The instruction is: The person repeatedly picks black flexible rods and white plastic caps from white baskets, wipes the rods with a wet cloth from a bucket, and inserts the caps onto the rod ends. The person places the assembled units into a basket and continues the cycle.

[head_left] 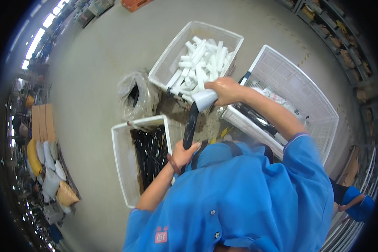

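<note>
My left hand (183,155) is closed round the lower part of a black tube (191,124), which rises in front of my body. At the tube's upper end sits a white sleeve-like piece (204,99); whether it goes right round the tube I cannot tell. My right hand (225,90) grips this white piece from the right, with its fingertips partly hidden. Just beyond it, a white plastic crate (164,57) holds a heap of short white pieces (200,59). Left of my left hand stands another white crate (122,164) with long, shiny black strips or tubes (149,153) in it.
A white basket (296,69) with plastic wrapping and black items stands under my right forearm. A clear plastic bag (129,98) lies between the left crates. Stacked sacks (50,168) are far left, shelves (342,38) far right. Another person's blue sleeve (361,208) shows at lower right.
</note>
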Motion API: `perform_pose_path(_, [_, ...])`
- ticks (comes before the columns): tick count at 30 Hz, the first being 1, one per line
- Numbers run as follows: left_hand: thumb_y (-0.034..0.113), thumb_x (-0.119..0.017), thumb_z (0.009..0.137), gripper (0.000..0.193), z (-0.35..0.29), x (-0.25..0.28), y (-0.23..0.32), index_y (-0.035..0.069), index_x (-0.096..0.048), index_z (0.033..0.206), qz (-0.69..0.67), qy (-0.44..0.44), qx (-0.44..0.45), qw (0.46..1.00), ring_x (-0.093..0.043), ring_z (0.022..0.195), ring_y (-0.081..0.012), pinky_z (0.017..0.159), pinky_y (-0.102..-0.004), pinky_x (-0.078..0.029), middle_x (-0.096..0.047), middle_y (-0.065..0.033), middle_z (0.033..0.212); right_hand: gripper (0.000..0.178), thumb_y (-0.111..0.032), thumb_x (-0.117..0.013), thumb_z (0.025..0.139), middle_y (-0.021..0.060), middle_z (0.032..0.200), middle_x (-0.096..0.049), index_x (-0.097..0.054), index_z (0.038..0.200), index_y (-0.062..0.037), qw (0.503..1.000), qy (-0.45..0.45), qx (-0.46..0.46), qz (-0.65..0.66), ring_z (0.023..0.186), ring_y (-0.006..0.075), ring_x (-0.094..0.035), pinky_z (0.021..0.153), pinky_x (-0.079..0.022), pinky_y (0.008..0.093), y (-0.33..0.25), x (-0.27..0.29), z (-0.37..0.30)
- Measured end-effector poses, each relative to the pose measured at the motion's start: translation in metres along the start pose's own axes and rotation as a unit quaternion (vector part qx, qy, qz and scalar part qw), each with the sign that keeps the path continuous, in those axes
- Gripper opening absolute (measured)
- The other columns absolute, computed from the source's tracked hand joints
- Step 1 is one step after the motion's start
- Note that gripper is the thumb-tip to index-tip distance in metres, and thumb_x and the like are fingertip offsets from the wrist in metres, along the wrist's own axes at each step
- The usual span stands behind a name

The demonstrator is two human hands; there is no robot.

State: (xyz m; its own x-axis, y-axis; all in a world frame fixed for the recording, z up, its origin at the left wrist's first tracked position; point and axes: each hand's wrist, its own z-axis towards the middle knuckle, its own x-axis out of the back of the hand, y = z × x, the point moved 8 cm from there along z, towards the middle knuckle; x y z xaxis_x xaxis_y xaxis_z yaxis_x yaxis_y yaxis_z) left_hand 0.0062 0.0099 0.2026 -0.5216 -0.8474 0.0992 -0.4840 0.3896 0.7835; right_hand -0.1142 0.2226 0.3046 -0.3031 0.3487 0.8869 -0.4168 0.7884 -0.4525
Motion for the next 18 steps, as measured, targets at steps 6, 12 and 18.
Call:
perform_pose_path(6, [0.023,-0.078,0.085,0.027,-0.007,-0.002,0.011,0.007,-0.056,0.085,-0.028,-0.028,-0.062,0.997,-0.046,0.05,-0.0049,0.044,-0.0237,-0.036,-0.053,0.0034,0.062,0.035,-0.01,-0.072,0.067,0.011,0.08,-0.065,-0.06,0.1,-0.0064,0.95,0.133,0.171,-0.223,0.08,0.0291,-0.068,0.076,-0.052,0.0394,-0.093,0.009,-0.008])
perform_pose_path(12, [0.019,-0.076,0.086,0.025,-0.019,0.002,0.008,0.008,-0.054,0.089,-0.171,-0.102,-0.009,0.98,-0.042,0.038,-0.0059,0.035,-0.0221,-0.03,-0.049,0.0021,0.054,0.062,-0.009,-0.075,0.066,0.0167,0.103,-0.069,-0.057,0.125,-0.0081,0.987,0.109,-0.051,0.102,0.096,0.0365,-0.067,0.085,-0.052,0.0449,0.0,0.031,-0.065])
perform_pose_path(18, [0.02,-0.078,0.085,0.026,-0.013,-0.017,0.022,0.009,-0.055,0.085,-0.118,-0.124,-0.009,0.985,-0.044,0.039,-0.0056,0.035,-0.0227,-0.031,-0.05,0.0028,0.056,0.044,-0.01,-0.074,0.066,0.0203,0.093,-0.069,-0.063,0.109,-0.0065,0.994,0.085,-0.055,0.036,0.092,0.0386,-0.067,0.081,-0.052,0.0453,0.001,0.033,-0.055])
